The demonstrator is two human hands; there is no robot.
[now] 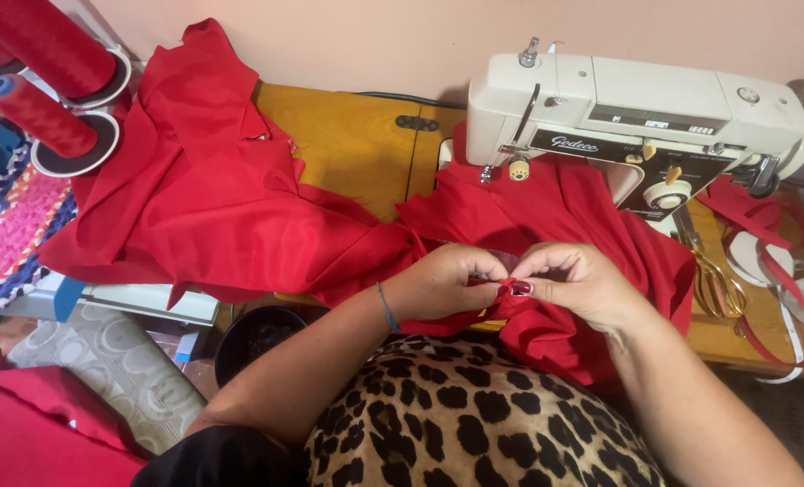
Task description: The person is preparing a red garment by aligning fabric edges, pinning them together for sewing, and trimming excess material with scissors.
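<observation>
Head view, left hand [443,281] and right hand [575,281] meeting, fingers clamped together on red fabric [240,216], cream sewing machine [636,113] behind, gold scissors [713,280] on wooden surface [348,144]

Head camera looks down, close, forward

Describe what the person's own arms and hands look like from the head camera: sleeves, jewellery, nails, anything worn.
Both forearms are bare, with no sleeves in view. The left hand has a thin blue-green cord bracelet around its wrist. The right hand wears no ring or band that shows; one nail carries dark red nail polish. No gloves on either hand. Near the upper left arm a bit of black garment shows.
</observation>
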